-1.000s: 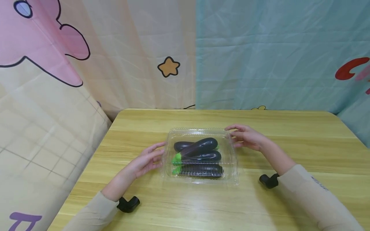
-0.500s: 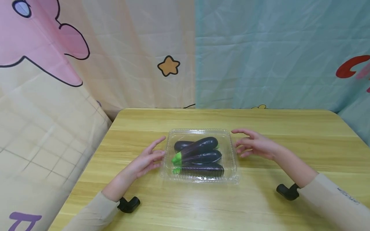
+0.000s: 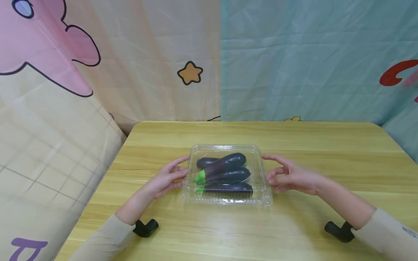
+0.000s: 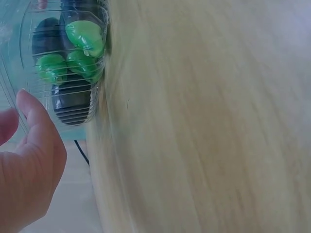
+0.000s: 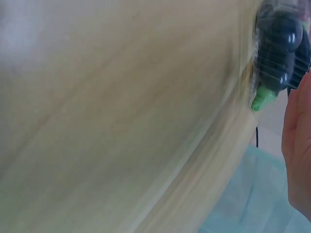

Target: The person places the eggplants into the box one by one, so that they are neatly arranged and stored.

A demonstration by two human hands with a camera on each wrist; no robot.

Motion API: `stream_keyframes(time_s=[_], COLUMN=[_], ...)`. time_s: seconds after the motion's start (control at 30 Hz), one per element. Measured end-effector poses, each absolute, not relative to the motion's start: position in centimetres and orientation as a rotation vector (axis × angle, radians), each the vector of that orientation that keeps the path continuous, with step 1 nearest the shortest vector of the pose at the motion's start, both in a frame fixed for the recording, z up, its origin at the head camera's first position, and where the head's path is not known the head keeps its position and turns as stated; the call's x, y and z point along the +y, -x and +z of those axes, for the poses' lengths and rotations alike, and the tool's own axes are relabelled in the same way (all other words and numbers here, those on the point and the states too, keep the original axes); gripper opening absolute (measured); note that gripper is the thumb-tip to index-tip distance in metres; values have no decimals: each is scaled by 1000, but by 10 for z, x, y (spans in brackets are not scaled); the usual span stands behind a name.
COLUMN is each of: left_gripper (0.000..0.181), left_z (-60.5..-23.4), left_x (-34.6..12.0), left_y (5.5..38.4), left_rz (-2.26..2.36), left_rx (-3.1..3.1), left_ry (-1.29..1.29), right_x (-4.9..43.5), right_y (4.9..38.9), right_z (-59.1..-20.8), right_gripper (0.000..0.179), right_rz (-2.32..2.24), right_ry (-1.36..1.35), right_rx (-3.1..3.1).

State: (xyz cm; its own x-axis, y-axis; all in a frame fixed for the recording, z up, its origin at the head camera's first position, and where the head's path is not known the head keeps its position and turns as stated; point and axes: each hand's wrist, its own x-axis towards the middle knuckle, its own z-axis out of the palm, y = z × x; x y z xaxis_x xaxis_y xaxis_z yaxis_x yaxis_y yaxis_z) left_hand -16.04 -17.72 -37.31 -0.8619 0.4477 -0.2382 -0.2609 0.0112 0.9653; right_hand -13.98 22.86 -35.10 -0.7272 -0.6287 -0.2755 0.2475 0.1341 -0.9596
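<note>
A clear plastic clamshell box (image 3: 258,170) lies on the table with its lid over several eggplants (image 3: 228,175). These are dark purple with green stem ends, some crossed over others. At the box's left side is my left hand (image 3: 164,179), fingertips at the rim and fingers loosely extended. My right hand (image 3: 292,176) is beside the right side, index finger stretched toward the rim and the others bent. Whether its fingertips touch the plastic is hard to tell. In the left wrist view, the thumb and a finger of the left hand (image 4: 34,160) are near the box's edge.
The wooden table (image 3: 228,232) has its far edge against printed curtains (image 3: 294,72). Black curved pieces (image 3: 146,228) stick out at both wrists. A dark cord (image 4: 81,151) hangs beyond the table edge in the left wrist view.
My right hand has come away from the box's back right corner and moved toward me along the right side. My left hand has stayed at the left side, its fingers shifting slightly.
</note>
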Motion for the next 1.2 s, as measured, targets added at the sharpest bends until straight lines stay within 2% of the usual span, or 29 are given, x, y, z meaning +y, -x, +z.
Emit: stream_keyframes(time_s=[0.27,0.57,1.03,1.2], left_gripper=[63,68,74,82], left_z=[-372,-370,-370,-368], left_x=[-179,-180,-188,-190], left_y=[162,162,159,155], left_rz=[1869,1833,1760,1709], left_rx=[1830,1847,1844,1820], left_ry=[-236,-250,-345,-352], right_x=[219,209,207,207], right_y=[124,115,115,114], right_z=[-355,-356,-358,-359], right_gripper=[96,104,106,106], right_rz=[-1699,-1717,-1692,-1684], right_ry=[333,303,332,334], right_rx=[1687,1677,1701,1708])
